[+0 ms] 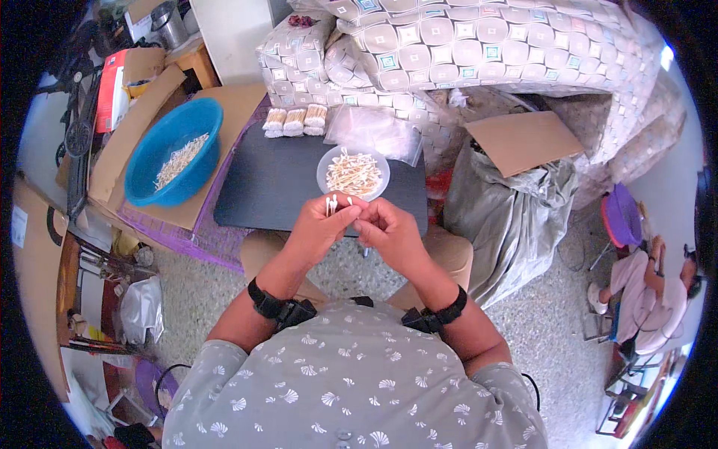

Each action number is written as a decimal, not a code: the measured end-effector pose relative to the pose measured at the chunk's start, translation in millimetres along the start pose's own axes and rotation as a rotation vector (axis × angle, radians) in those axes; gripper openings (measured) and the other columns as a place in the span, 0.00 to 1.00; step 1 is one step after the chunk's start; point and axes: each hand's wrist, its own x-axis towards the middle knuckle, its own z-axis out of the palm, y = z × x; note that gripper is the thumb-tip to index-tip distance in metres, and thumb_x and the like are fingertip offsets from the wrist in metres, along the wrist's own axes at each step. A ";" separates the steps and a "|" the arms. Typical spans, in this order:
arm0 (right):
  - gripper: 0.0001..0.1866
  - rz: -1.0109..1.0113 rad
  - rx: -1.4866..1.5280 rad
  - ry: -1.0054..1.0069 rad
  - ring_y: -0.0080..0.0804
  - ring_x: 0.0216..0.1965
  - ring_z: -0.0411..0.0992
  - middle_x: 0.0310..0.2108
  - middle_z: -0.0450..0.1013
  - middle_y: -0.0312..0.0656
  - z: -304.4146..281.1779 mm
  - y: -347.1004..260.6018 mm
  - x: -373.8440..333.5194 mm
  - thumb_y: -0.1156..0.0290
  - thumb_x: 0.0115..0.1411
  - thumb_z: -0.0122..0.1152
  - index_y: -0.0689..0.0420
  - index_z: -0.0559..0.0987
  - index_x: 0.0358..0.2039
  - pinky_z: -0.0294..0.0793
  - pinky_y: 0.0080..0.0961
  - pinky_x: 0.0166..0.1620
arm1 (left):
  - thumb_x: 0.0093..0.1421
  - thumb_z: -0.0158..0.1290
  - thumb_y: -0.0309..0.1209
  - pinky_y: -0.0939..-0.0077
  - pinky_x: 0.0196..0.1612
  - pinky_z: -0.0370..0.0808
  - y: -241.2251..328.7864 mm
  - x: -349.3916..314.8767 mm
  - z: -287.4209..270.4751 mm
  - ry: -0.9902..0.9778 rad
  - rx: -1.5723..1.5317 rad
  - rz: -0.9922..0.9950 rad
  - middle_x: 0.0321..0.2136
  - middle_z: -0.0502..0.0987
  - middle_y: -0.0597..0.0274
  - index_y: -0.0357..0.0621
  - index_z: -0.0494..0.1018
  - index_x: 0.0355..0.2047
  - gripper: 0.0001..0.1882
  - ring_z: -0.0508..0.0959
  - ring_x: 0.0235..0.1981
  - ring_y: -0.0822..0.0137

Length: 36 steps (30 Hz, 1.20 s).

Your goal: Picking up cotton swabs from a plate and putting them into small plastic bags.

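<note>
My left hand (pixel 326 224) is closed round a few cotton swabs (pixel 331 204), whose white tips stick up above the fingers. Close against it, my right hand (pixel 388 232) has its thumb and fingers pinched together near another swab tip; what lies between them is too small to make out. Both hands are just in front of a white bowl (pixel 321 173) heaped with loose cotton swabs (pixel 354 173). The bowl stands on a dark low table (pixel 269 179). At the table's back edge are bundles of cotton swabs (pixel 295 120), beside a stack of clear plastic bags (pixel 378 135).
To the left, a blue basin (pixel 142 179) with more swabs rests on cardboard (pixel 105 165). A grey-green sack (pixel 501 217) topped by a cardboard sheet (pixel 523 141) stands at the right. Patterned covers (pixel 479 49) fill the back. Another person (pixel 649 295) sits far right.
</note>
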 end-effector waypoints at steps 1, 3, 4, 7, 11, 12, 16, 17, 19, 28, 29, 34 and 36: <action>0.06 0.012 0.015 0.002 0.20 0.22 0.70 0.21 0.72 0.38 0.3 0.2 -0.4 0.73 0.56 0.60 0.61 0.73 0.30 0.70 0.20 0.26 | 0.63 0.49 0.32 0.79 0.16 0.69 -0.8 -0.2 -0.6 0.001 0.005 0.002 0.22 0.74 0.66 0.40 0.73 0.37 0.09 0.67 0.15 0.79; 0.06 0.021 0.029 0.003 0.20 0.22 0.69 0.21 0.72 0.37 0.8 0.8 -1.0 0.73 0.56 0.60 0.61 0.73 0.29 0.70 0.20 0.26 | 0.62 0.49 0.32 0.79 0.16 0.69 -1.4 -1.5 -0.1 0.006 0.003 0.004 0.20 0.73 0.67 0.40 0.73 0.37 0.09 0.67 0.14 0.79; 0.06 0.004 0.001 0.007 0.19 0.23 0.69 0.22 0.72 0.37 1.0 1.8 -1.7 0.73 0.56 0.60 0.61 0.73 0.30 0.69 0.20 0.26 | 0.62 0.49 0.33 0.79 0.15 0.69 -1.2 -1.5 0.5 0.008 0.000 0.007 0.18 0.72 0.67 0.40 0.74 0.36 0.09 0.66 0.13 0.79; 0.05 -0.015 -0.007 -0.011 0.17 0.24 0.69 0.24 0.72 0.34 0.8 5.9 -2.6 0.74 0.57 0.59 0.61 0.73 0.31 0.70 0.17 0.27 | 0.62 0.50 0.33 0.78 0.15 0.69 1.8 -4.1 1.3 0.026 0.001 0.011 0.17 0.70 0.68 0.40 0.74 0.35 0.09 0.65 0.13 0.79; 0.04 0.022 0.070 -0.048 0.14 0.27 0.69 0.26 0.71 0.32 -0.4 3.0 -3.4 0.75 0.59 0.57 0.61 0.73 0.34 0.70 0.15 0.30 | 0.62 0.51 0.34 0.78 0.15 0.69 1.9 -3.4 -1.8 0.024 -0.013 0.014 0.17 0.70 0.68 0.40 0.74 0.36 0.10 0.65 0.13 0.79; 0.04 0.021 0.070 -0.053 0.14 0.27 0.69 0.26 0.71 0.32 0.5 2.2 -2.9 0.75 0.59 0.57 0.61 0.73 0.34 0.70 0.15 0.30 | 0.62 0.51 0.35 0.78 0.15 0.69 -1.0 -3.2 -3.9 0.034 -0.042 0.004 0.17 0.70 0.68 0.40 0.74 0.36 0.10 0.65 0.13 0.79; 0.04 0.038 0.119 -0.067 0.15 0.27 0.69 0.28 0.72 0.33 1.4 -0.3 -0.7 0.76 0.60 0.57 0.61 0.73 0.35 0.70 0.14 0.29 | 0.62 0.52 0.37 0.79 0.15 0.69 -4.5 -3.2 -7.4 0.039 -0.076 -0.002 0.17 0.71 0.69 0.41 0.74 0.36 0.12 0.66 0.14 0.79; 0.04 0.039 0.125 -0.082 0.15 0.27 0.69 0.28 0.72 0.33 1.0 -0.4 -0.2 0.76 0.59 0.57 0.61 0.73 0.35 0.69 0.14 0.29 | 0.62 0.52 0.37 0.79 0.15 0.69 -3.9 -3.1 -7.0 0.041 -0.077 -0.002 0.17 0.71 0.69 0.41 0.74 0.36 0.12 0.66 0.14 0.79; 0.05 0.025 0.154 -0.059 0.16 0.26 0.69 0.27 0.72 0.33 1.2 4.2 -0.1 0.75 0.58 0.59 0.61 0.73 0.34 0.70 0.16 0.28 | 0.62 0.51 0.36 0.80 0.16 0.69 -2.4 -4.0 -3.9 0.043 -0.035 0.012 0.18 0.71 0.70 0.41 0.74 0.34 0.11 0.66 0.14 0.79; 0.12 0.075 0.348 -0.023 0.23 0.27 0.73 0.27 0.73 0.39 0.8 2.4 -1.1 0.76 0.54 0.62 0.61 0.67 0.35 0.77 0.22 0.28 | 0.64 0.48 0.35 0.88 0.18 0.56 -8.2 0.5 12.7 0.012 -0.049 -0.015 0.19 0.69 0.75 0.44 0.72 0.32 0.09 0.61 0.17 0.85; 0.13 0.105 0.418 -0.042 0.24 0.27 0.74 0.27 0.72 0.41 2.5 -0.2 -0.5 0.76 0.54 0.62 0.61 0.66 0.35 0.78 0.24 0.28 | 0.64 0.48 0.35 0.88 0.18 0.56 -9.1 0.2 11.2 -0.001 -0.046 -0.021 0.19 0.69 0.75 0.44 0.72 0.32 0.09 0.61 0.17 0.85; 0.14 0.108 0.339 -0.042 0.23 0.27 0.73 0.27 0.72 0.40 3.8 9.6 2.5 0.75 0.54 0.63 0.60 0.67 0.35 0.78 0.23 0.27 | 0.67 0.43 0.39 0.88 0.18 0.58 -16.3 1.6 -2.9 0.004 -0.190 -0.073 0.19 0.70 0.71 0.45 0.71 0.31 0.13 0.64 0.16 0.83; 0.12 0.151 0.352 -0.090 0.17 0.26 0.69 0.28 0.71 0.35 3.1 15.2 3.1 0.76 0.54 0.62 0.58 0.68 0.36 0.71 0.16 0.28 | 0.67 0.42 0.39 0.87 0.18 0.60 -10.4 1.8 -0.2 0.064 -0.139 -0.093 0.20 0.71 0.69 0.44 0.71 0.31 0.14 0.65 0.17 0.82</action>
